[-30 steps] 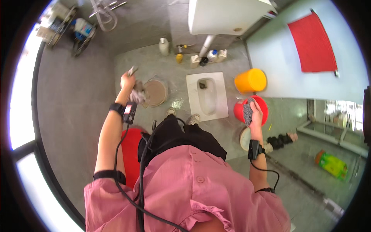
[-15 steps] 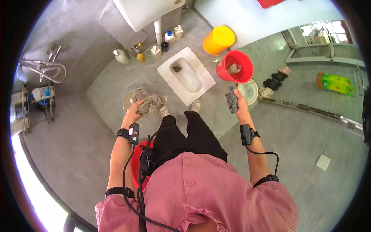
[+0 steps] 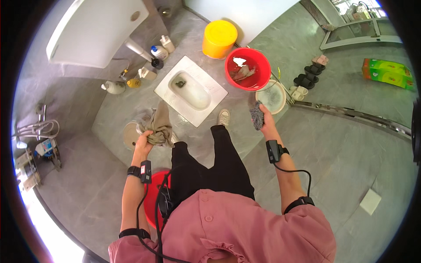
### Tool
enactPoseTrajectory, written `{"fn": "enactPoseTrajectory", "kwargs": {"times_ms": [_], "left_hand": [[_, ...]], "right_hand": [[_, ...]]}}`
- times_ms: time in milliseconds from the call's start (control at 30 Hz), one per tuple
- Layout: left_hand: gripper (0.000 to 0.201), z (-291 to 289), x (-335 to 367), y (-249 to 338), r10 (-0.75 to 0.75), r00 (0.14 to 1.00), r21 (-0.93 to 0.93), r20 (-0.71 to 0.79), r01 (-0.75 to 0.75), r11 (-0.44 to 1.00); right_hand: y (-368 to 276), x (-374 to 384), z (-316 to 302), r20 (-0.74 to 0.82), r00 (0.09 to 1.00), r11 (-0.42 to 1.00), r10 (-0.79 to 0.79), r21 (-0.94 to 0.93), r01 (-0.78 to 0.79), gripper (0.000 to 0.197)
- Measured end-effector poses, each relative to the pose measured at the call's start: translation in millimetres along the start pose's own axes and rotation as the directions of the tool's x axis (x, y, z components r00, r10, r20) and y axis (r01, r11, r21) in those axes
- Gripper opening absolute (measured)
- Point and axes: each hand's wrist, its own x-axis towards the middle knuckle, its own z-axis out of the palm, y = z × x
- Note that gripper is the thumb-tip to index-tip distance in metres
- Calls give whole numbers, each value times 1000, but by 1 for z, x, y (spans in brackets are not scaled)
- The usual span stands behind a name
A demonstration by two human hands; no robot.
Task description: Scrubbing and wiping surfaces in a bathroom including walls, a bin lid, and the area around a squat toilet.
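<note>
My left hand (image 3: 144, 142) is closed round a bunched grey-beige rag (image 3: 160, 125), part of which sticks up above the fingers. The rag hides most of my left shoe and overlaps a round beige disc-like thing (image 3: 130, 135) beyond it. In my right hand (image 3: 267, 119) is a fuzzy dark grey scrubbing pad (image 3: 256, 116), gripped along its side. That hand is nearest to a round pale basin (image 3: 282, 90) of cloudy liquid. Beside the basin, a red bucket (image 3: 264, 78) has liquid and a wet cloth in it. A white squat toilet (image 3: 212, 95) lies between the two hands, farther off.
A yellow bucket (image 3: 219, 38) stands by the far wall. Several bottles (image 3: 160, 52) are under the white sink (image 3: 94, 30). Slippers (image 3: 305, 81) lie past a raised metal sill (image 3: 346, 110), with a green package (image 3: 388, 73). Another red bucket (image 3: 152, 199) is by my left side.
My view has shifted right and forward, so the sink shows more fully. The rag has shifted and now extends farther upward. Both hands keep their hold. My left shoe is more hidden.
</note>
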Motion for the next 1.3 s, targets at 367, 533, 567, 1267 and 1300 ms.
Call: {"fn": "enactPoseTrajectory", "kwargs": {"times_ms": [367, 533, 567, 1267, 1300], "left_hand": [[34, 111, 45, -83, 97, 995, 80, -37, -94, 992], [34, 134, 59, -96, 63, 995, 66, -79, -58, 996], [34, 144, 60, -98, 57, 994, 58, -90, -52, 997], [43, 211, 73, -91, 20, 983, -15, 180, -18, 1000], [43, 213, 71, -90, 18, 979, -28, 202, -13, 1000]], "right_hand": [[-31, 186, -59, 12, 946, 939, 325, 117, -324, 22], [-28, 225, -49, -69, 941, 939, 332, 122, -322, 17], [-27, 229, -49, -67, 943, 941, 326, 116, -317, 18], [-8, 183, 14, 222, 965, 854, 139, -520, -3, 49], [9, 171, 29, 299, 915, 840, 269, -538, -71, 53]]}}
